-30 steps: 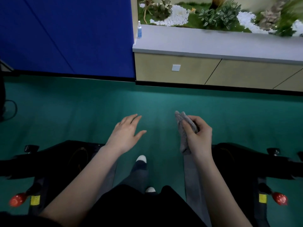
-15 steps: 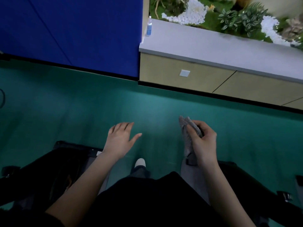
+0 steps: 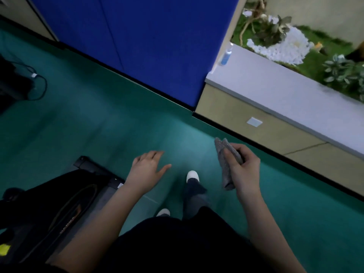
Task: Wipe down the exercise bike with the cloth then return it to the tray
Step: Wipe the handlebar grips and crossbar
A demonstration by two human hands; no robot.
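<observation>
My right hand (image 3: 243, 166) grips a folded grey cloth (image 3: 225, 168), which hangs down from my fingers over the green floor. Left of it, my left hand (image 3: 147, 168) hovers with fingers spread and holds nothing. The black exercise bike (image 3: 59, 201) fills the lower left corner, below and left of my left hand, and only part of its frame shows. No tray is in view.
A blue wall panel (image 3: 157, 46) stands ahead. At the right runs a grey-topped cabinet ledge (image 3: 275, 83) with a small blue spray bottle (image 3: 226, 56) and a planter of plants and white pebbles behind it. A black cable (image 3: 39, 85) lies at the far left. My feet (image 3: 192, 176) stand on the green floor.
The view has swung left and tilted; the right-hand black machine has left the frame. Both hands keep their pose, the right one still holding the cloth.
</observation>
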